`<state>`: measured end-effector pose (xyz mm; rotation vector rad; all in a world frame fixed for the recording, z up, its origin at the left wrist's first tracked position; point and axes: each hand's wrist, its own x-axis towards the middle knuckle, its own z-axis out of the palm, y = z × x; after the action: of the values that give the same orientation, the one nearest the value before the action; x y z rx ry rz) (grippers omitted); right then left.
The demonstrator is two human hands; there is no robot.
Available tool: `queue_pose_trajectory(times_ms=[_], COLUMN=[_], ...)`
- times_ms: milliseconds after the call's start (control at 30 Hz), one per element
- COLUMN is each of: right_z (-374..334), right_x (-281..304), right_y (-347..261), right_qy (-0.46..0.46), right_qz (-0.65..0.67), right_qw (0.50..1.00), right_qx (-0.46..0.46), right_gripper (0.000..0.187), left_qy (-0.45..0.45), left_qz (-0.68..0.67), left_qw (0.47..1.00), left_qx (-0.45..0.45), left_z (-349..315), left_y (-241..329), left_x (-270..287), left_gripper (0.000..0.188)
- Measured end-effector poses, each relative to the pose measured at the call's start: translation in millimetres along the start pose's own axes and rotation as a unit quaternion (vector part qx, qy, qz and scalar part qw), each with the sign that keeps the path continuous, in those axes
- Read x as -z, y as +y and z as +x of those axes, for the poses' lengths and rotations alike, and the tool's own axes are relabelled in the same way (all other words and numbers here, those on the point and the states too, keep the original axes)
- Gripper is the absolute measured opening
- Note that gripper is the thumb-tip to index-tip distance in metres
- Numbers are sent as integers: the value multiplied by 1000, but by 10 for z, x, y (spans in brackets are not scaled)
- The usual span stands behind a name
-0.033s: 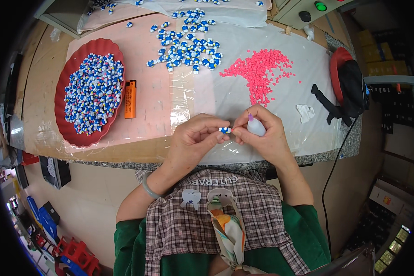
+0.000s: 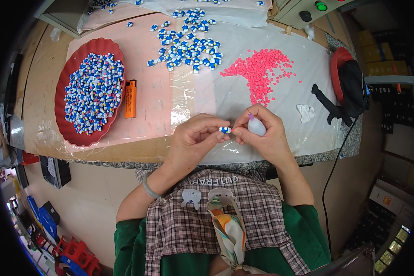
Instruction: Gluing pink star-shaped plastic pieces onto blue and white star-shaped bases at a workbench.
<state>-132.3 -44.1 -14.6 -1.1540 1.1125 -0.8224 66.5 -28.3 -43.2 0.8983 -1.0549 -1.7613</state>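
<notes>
Between thumb and fingertips, my left hand (image 2: 195,136) pinches a tiny blue-and-white figurine (image 2: 225,130). My right hand (image 2: 263,129) is closed around a small white squeeze bottle (image 2: 256,127) with a purple tip, tucked against the palm. A small pink piece (image 2: 233,130) shows at the right thumb and forefinger, right beside the figurine; whether the two touch I cannot make out. Beyond the right hand spreads a pile of small pink pieces (image 2: 260,73). More blue-and-white figurines (image 2: 188,50) lie scattered at the far middle of the table.
A red scalloped tray (image 2: 61,99) heaped with figurines stands at the left, an orange lighter (image 2: 130,99) beside it. At the right lie a crumpled white scrap (image 2: 305,113), a black cloth item (image 2: 354,87) and a red dish (image 2: 336,69). A black cable (image 2: 338,158) hangs over the table's right edge.
</notes>
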Motion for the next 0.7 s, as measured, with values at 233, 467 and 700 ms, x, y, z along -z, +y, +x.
queue_pose_trajectory(times_ms=[233,467,700], right_z=[-8,1,-3], right_x=[-26,-53,-88], right_y=[-22,-11,44], right_qy=[1,1,11], right_qz=[-32,-71,-129], right_qw=[999,997,992], right_qx=[-8,-16,-7], right_gripper=[18,19,22], left_qy=[38,44,26], left_qz=[64,199,303], left_qw=[997,975,947], left_qx=[-31,-92,-108], left_z=[10,-4,-23], left_y=[-86,-33,-6], left_x=[-23,-41,-10], left_gripper=[22,20,21])
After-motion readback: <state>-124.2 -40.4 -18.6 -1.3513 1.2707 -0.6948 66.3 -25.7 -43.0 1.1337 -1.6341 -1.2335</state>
